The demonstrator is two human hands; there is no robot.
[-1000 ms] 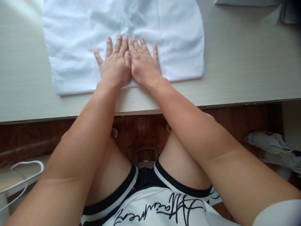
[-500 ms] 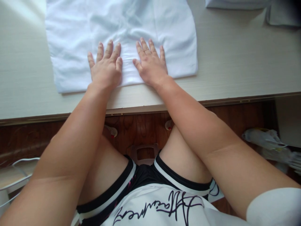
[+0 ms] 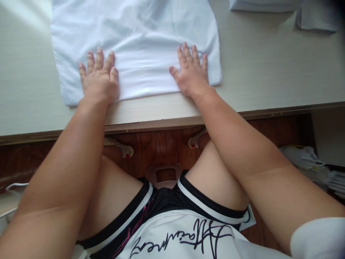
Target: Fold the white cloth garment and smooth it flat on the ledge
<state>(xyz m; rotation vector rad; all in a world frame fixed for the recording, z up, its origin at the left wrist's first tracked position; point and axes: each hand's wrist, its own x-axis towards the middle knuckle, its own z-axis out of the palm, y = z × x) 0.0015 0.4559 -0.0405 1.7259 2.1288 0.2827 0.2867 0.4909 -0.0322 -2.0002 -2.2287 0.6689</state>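
A white cloth [image 3: 145,68] lies spread on the table, with soft creases between and beyond my hands. Its near edge runs close to the table's front edge, and its far part is cut off by the top of the view. My left hand [image 3: 98,77] lies flat on the left part of the cloth, fingers spread. On the right part, near the lower right corner, my right hand [image 3: 191,72] rests flat with its fingers apart. Neither hand grips anything; both palms touch the fabric.
The pale table [image 3: 256,68] extends to both sides. A white boxy thing [image 3: 265,5] and a folded grey-white piece [image 3: 316,18] sit at the back right. Below are a stool [image 3: 152,176] under me and plastic bags [image 3: 302,158] on the right.
My hands have slid apart along the cloth, the left one to the left and the right one to the right. The fabric between them now looks smoother.
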